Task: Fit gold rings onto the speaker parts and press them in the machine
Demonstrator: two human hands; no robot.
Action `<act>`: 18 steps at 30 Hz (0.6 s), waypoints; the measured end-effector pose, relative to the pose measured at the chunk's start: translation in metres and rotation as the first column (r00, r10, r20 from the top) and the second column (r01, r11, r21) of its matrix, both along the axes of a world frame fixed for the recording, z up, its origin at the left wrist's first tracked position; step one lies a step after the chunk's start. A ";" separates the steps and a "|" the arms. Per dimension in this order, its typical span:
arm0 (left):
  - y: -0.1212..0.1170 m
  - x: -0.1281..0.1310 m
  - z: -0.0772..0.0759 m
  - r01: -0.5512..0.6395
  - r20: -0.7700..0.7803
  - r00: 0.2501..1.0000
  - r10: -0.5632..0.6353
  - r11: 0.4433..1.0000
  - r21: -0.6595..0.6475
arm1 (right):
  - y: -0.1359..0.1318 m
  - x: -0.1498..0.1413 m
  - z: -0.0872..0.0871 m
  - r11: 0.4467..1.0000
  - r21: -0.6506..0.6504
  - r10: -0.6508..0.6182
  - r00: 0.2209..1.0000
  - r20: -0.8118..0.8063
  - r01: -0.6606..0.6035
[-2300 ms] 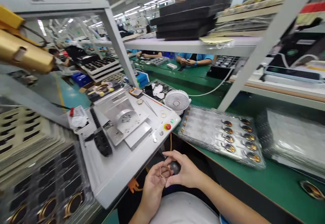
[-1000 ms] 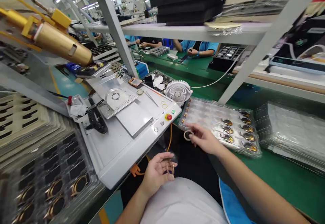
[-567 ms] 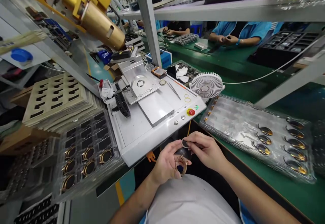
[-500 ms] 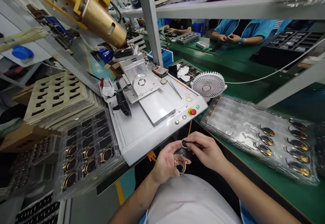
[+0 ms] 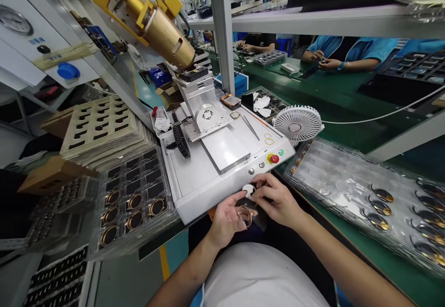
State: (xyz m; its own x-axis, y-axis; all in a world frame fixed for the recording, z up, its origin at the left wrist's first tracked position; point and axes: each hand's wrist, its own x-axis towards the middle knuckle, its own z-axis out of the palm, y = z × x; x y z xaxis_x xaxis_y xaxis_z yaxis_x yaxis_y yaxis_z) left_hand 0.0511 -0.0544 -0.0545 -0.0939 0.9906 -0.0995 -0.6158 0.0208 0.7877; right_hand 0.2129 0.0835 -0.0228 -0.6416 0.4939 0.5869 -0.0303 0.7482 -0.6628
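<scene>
My left hand (image 5: 225, 216) is closed around a gold ring-shaped watch case (image 5: 246, 216), held low in front of my body. Its index finger stretches towards a small round disc (image 5: 248, 190) with a pale, bright face. My right hand (image 5: 276, 200) pinches that disc at its right edge, just above the watch case. Whether the left index fingertip touches the disc, I cannot tell. Both hands are just in front of the white machine's (image 5: 208, 195) front edge.
To the left a clear tray (image 5: 163, 205) holds gold-rimmed round pieces, beside stacked beige trays (image 5: 99, 126). On the right are a white fan (image 5: 297, 124) and a clear tray (image 5: 333, 182) of dark discs with tails. Tweezers (image 5: 251, 127) and a red button (image 5: 274, 159) are on the machine. Co-workers sit opposite.
The disc has turned from its dark, edge-on side to a pale face and rises slightly. The left hand still holds the watch case. My view has shifted, moving the surroundings right and slightly down.
</scene>
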 end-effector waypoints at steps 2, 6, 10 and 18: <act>0.000 0.000 0.001 -0.028 -0.020 0.999 0.028 1.000 -0.005 | 0.015 -0.013 0.009 0.987 -0.146 -0.066 0.998 -0.002 0.065; -0.002 -0.001 0.005 -0.003 -0.088 0.996 0.003 1.000 -0.008 | 0.057 -0.052 0.030 0.806 -0.531 -0.174 0.962 0.210 0.262; -0.010 -0.004 0.009 -0.004 -0.177 0.984 0.008 1.000 0.019 | 0.084 -0.073 0.039 0.729 -0.557 -0.235 0.910 0.341 0.398; -0.028 0.005 -0.003 -0.099 -0.658 0.720 0.221 0.971 0.218 | 0.012 -0.023 0.012 0.792 -0.518 -0.235 0.944 0.230 0.324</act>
